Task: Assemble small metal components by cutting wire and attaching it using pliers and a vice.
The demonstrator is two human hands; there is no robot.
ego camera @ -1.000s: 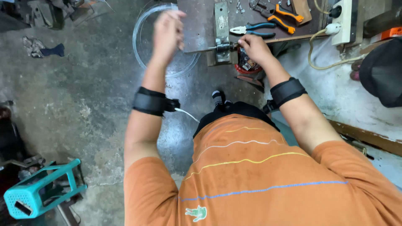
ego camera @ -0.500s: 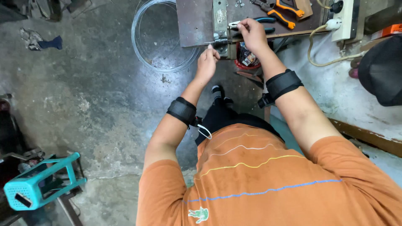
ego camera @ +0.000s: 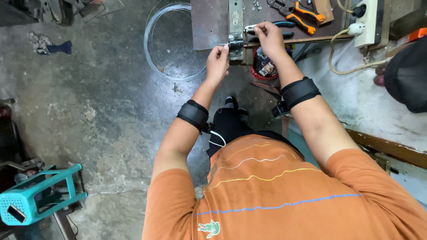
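Both hands are pinching a thin wire point(ego camera: 224, 44) at the table point(ego camera: 209, 22) edge: left hand point(ego camera: 218, 62) grips it by the metal jig point(ego camera: 235, 26), right hand point(ego camera: 269, 38) pinches just right.

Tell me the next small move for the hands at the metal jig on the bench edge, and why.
Probably feed the wire a little further into the metal jig. The left hand pinches the thin wire right beside the jig, while the right hand grips at the jig's other side. Both hands sit tight against it, and the wire coil on the floor offers plenty of slack.
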